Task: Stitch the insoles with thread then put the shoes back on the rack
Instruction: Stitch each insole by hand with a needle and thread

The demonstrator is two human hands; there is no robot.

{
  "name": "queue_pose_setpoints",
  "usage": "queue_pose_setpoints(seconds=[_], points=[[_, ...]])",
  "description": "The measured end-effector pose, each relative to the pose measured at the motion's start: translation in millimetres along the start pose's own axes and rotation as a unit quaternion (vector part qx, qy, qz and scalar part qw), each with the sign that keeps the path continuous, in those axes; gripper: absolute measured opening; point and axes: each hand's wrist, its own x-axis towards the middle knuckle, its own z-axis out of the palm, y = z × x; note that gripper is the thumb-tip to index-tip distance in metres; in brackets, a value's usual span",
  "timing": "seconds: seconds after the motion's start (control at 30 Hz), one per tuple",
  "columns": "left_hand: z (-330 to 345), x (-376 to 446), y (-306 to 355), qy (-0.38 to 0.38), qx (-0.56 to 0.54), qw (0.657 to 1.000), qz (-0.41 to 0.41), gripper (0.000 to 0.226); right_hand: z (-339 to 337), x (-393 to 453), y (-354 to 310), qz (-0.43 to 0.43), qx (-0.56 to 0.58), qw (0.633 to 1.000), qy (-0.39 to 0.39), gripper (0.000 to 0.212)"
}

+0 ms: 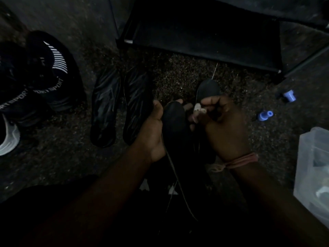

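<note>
The scene is very dark. My left hand (154, 129) grips a black insole (175, 122) held in front of me. A second dark insole (208, 88) shows just beyond my right hand (226, 125), whose fingers are curled around it. One finger of that hand wears a pale wrap. A needle (214, 71) sticks up past the far insole's tip. A thin thread (175, 177) hangs from the insoles down toward my lap. Two black shoes (121, 106) lie side by side on the floor to the left.
A dark shoe rack (204, 34) stands ahead on the speckled floor. Black sneakers with white stripes (44, 68) sit at far left. Two blue spools (265, 115) lie to the right, and a clear plastic box (313, 168) sits at the right edge.
</note>
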Motion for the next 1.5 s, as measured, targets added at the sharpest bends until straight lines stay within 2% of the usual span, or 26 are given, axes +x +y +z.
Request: queue_pose_setpoints(seconds=[0.1,0.17,0.33,0.4,0.5,0.57,0.63,0.73,0.77,0.87,0.9,1.0,1.13,1.23,1.37,1.43,1.5], points=[[-3.1,4.3,6.1,0.017,-0.003,1.000,0.018,0.073,-1.4,2.0,8.6,0.130,-0.083,0.983,-0.097,0.020],[-4.8,6.7,9.5,0.022,0.009,0.999,0.030,0.073,1.2,-2.7,8.2,0.208,-0.055,0.964,-0.156,0.010],[-7.7,8.2,13.8,0.021,0.032,0.998,0.047,0.073,2.3,-4.9,6.6,0.243,-0.023,0.938,-0.248,0.023],[-9.8,8.7,12.6,0.013,0.035,0.998,0.043,0.076,2.2,-3.5,10.2,0.260,-0.025,0.938,-0.227,0.024],[-10.9,6.8,11.9,-0.016,0.033,0.999,0.023,0.084,6.3,-1.9,14.7,0.284,0.053,0.946,-0.147,0.023],[-8.2,4.1,7.6,-0.046,0.051,0.997,-0.029,0.083,8.6,-2.2,13.6,0.311,0.133,0.934,-0.117,0.023],[-3.6,-0.8,4.2,-0.058,0.084,0.990,-0.093,0.069,9.4,-5.4,11.7,0.319,0.156,0.926,-0.129,0.026],[-6.7,-1.3,4.9,-0.030,0.084,0.984,-0.153,0.055,5.6,-10.2,9.1,0.259,0.008,0.952,-0.161,0.021],[-7.4,-0.7,6.7,-0.017,0.073,0.986,-0.149,0.052,2.2,-8.9,8.8,0.227,-0.024,0.963,-0.146,0.019],[-4.2,-2.3,11.9,-0.001,0.019,0.991,-0.131,0.048,-9.1,-0.9,3.4,0.143,0.005,0.988,-0.064,0.019],[-4.0,-2.6,11.8,-0.001,0.006,0.990,-0.138,0.050,-12.6,1.7,1.8,0.096,-0.025,0.995,-0.028,0.016],[-1.2,-4.6,10.0,-0.010,0.031,0.983,-0.183,0.055,-16.9,4.3,1.3,-0.014,-0.110,0.993,0.027,0.009],[-1.8,-4.2,6.3,-0.039,0.047,0.977,-0.202,0.058,-18.1,1.9,7.7,-0.147,-0.242,0.957,0.056,0.025],[-3.6,-5.7,6.7,-0.066,0.041,0.975,-0.209,0.054,-21.3,4.4,13.6,-0.177,-0.293,0.937,0.071,0.024],[-5.8,-6.9,2.5,-0.083,0.083,0.969,-0.218,0.052,-21.3,2.7,12.7,-0.158,-0.298,0.940,0.055,0.013],[-4.5,-7.7,-1.8,-0.066,0.110,0.968,-0.213,0.048,-15.5,-3.7,9.8,-0.159,-0.325,0.931,0.042,0.014],[-2.3,-7.9,-3.2,-0.034,0.114,0.972,-0.201,0.042,-5.7,-9.4,9.3,-0.129,-0.310,0.942,-0.005,0.015]])
